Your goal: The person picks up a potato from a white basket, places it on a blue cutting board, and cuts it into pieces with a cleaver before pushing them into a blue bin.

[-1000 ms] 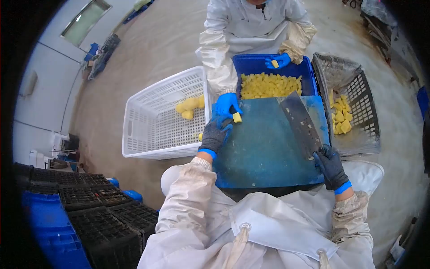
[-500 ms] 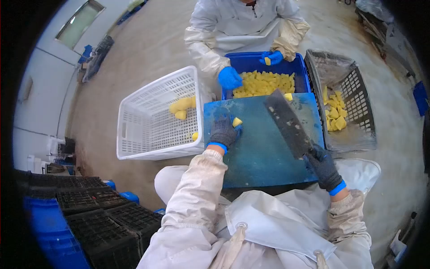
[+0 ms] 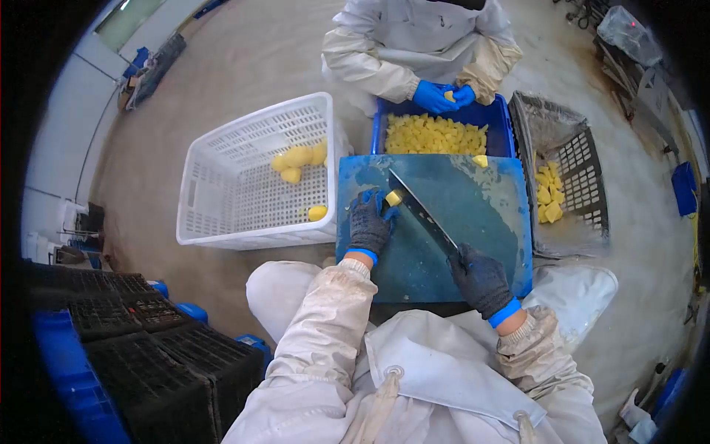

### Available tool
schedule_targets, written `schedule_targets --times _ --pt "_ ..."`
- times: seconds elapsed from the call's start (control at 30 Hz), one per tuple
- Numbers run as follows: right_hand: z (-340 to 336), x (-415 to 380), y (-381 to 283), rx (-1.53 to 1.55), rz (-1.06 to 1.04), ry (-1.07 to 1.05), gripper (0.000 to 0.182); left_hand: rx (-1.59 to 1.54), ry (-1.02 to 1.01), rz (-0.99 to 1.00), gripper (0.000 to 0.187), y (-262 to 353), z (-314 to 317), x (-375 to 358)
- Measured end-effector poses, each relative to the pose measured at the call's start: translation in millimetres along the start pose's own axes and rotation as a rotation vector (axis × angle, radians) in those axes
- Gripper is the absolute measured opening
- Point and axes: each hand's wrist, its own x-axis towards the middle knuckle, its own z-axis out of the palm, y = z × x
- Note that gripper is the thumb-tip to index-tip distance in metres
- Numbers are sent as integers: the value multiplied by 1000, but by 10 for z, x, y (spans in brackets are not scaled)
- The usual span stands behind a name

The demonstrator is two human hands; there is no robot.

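My left hand (image 3: 370, 223), in a dark glove, rests on the left of the blue cutting board (image 3: 458, 251), its fingertips closed against a yellow chunk (image 3: 394, 197). In my gloved right hand (image 3: 481, 280) is the handle of a large knife (image 3: 425, 216). The blade stands on edge, slanting up and left, just right of the chunk. A small yellow piece (image 3: 481, 160) lies at the board's far edge. Beyond the board, a blue bin (image 3: 504, 122) holds many yellow pieces (image 3: 436, 136).
A co-worker's blue-gloved hands (image 3: 444, 96) hold a piece over the bin. At left is a white crate (image 3: 255, 238) with several yellow lumps. A dark crate (image 3: 588, 174) with yellow chunks stands at right. Black crates (image 3: 155, 362) are stacked at lower left.
The knife has swung from the right of the board to beside the chunk, turned on edge, with my right hand moving left. The co-worker's hands have come together.
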Motion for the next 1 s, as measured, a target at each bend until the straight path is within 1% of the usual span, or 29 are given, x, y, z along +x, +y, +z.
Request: schedule_targets --times 0.07,0.3,0.37,0.4,0.47,0.53,0.6,0.67,0.7,0.77,0.8,0.87,0.9,0.97,1.0 --pt "7 17 -4 33 -32 36 23 20 1 -9 40 51 -39 -3" --pt "0 45 -68 -15 -47 -3 24 23 10 -7 37 29 -1 5" --pt "-27 43 -163 -145 -19 -66 25 25 -1 -27 37 34 -4 6" --pt "31 44 -140 -144 -19 -67 25 25 -2 -28 37 49 -17 13" --pt "253 48 -45 -140 -127 20 26 18 -28 -63 38 91 -53 16" --pt "422 107 25 -148 -99 -12 27 26 -58 -69 38 107 -79 26" --pt "422 125 56 -157 -70 -38 29 33 -86 -69 39 112 -94 29" --pt "254 115 79 7 3 -69 32 -6 -35 -20 42 114 -104 21" --pt "167 73 120 5 3 -59 32 -8 -29 -13 42 98 -103 49" --pt "33 -108 291 43 -96 98 32 20 -67 -9 49 63 -92 8" --pt "-1 -146 447 45 -94 98 32 21 -69 -7 49 87 -123 2" --pt "-62 -205 766 382 82 171 25 15 -142 -78 56 165 -208 30" --pt "-153 -248 809 387 85 176 25 17 -144 -70 56 170 -176 50" --pt "-382 -355 849 557 228 199 19 45 -124 -107 59 163 -75 70" --pt "-365 -397 927 562 232 203 19 48 -127 -101 59 207 -89 85"
